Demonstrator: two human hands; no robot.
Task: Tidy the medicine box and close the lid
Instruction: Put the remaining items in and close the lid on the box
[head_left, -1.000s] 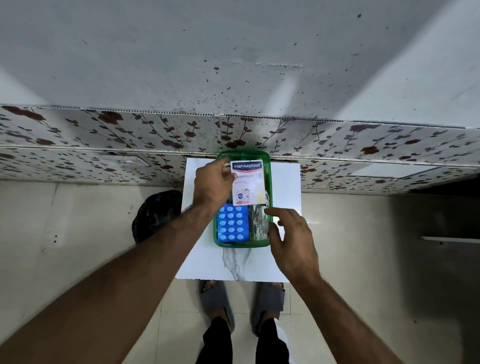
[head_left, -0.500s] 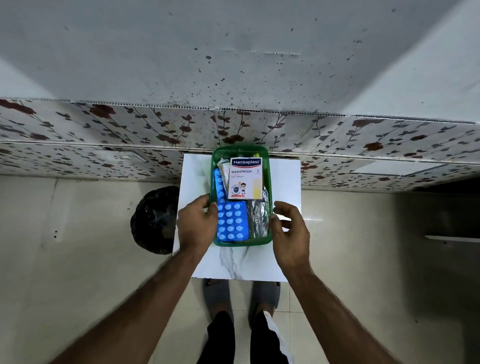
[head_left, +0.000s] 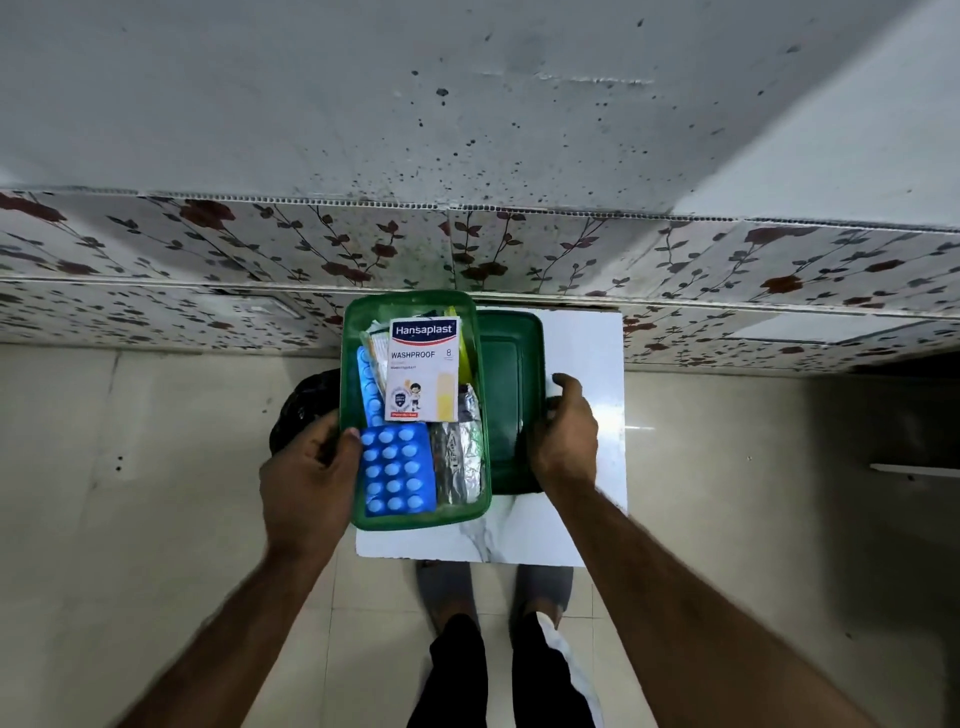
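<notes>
The green medicine box (head_left: 415, 519) is held up over the left side of a small white marble-look table (head_left: 587, 353). My left hand (head_left: 306, 478) grips its left wall. Inside lie a white plaster packet (head_left: 423, 376), a blue blister strip of pills (head_left: 395, 470), a second blue strip on edge along the left wall, and silver foil strips (head_left: 460, 457). The dark green lid (head_left: 511, 400) lies flat on the table just right of the box. My right hand (head_left: 563, 434) holds the lid's right edge.
A black bag-like object (head_left: 301, 410) sits on the floor left of the table, partly behind my left hand. A floral-patterned ledge (head_left: 519, 249) and a speckled wall run behind the table. My feet stand below the table's near edge.
The box has shifted left and nearer the camera in my left hand, uncovering the lid beneath it. My right hand left the box's right side and took the lid's edge.
</notes>
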